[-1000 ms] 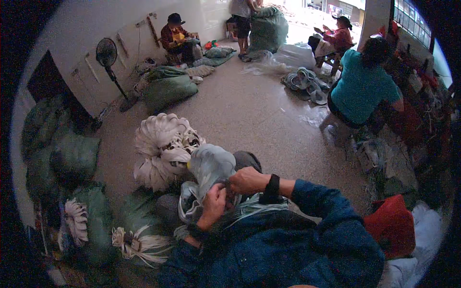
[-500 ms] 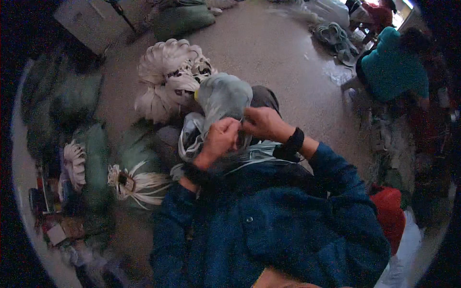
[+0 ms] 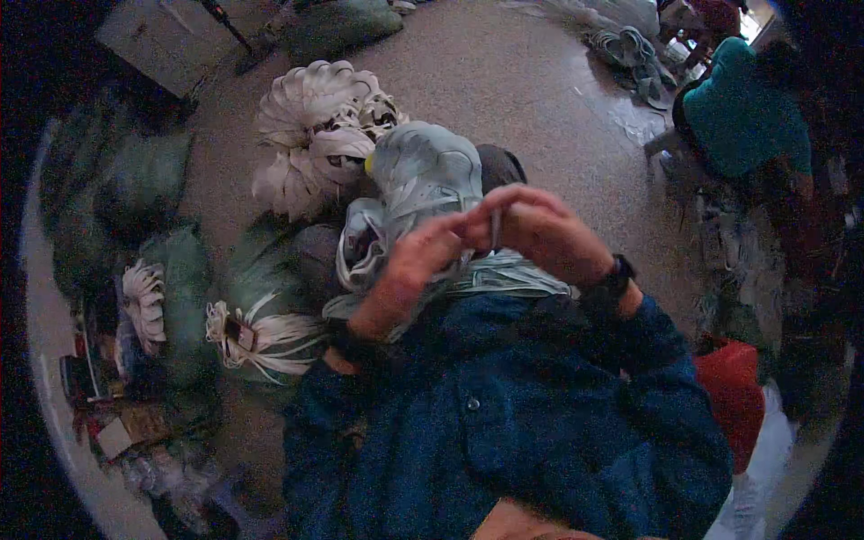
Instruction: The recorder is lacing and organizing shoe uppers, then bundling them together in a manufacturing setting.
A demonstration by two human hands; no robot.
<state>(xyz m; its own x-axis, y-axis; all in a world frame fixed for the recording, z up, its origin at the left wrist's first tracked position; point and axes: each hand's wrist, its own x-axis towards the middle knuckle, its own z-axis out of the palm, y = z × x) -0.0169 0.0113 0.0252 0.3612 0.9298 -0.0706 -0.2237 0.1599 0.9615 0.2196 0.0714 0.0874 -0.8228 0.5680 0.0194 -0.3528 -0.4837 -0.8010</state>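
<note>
A stack of pale grey shoe uppers rests on my lap, their rounded toes fanned away from me. Just above its near end my two hands meet at the fingertips. My left hand is closed, slightly blurred, with its fingers pressed together toward the right hand. Bent at the knuckles, my right hand closes on a thin pale lace that hangs between the hands. What the left fingertips pinch is hidden. Loose pale strands lie across my lap below the hands.
A larger bundle of cream shoe uppers sits on the floor ahead. Green sacks and a tied bunch of cream strips stand at left. A red bag is at my right; a person in teal sits farther off.
My right hand has moved right and arched its fingers over, and its wrist has swung outward. The left hand has stretched toward it. The grey stack shows slightly higher.
</note>
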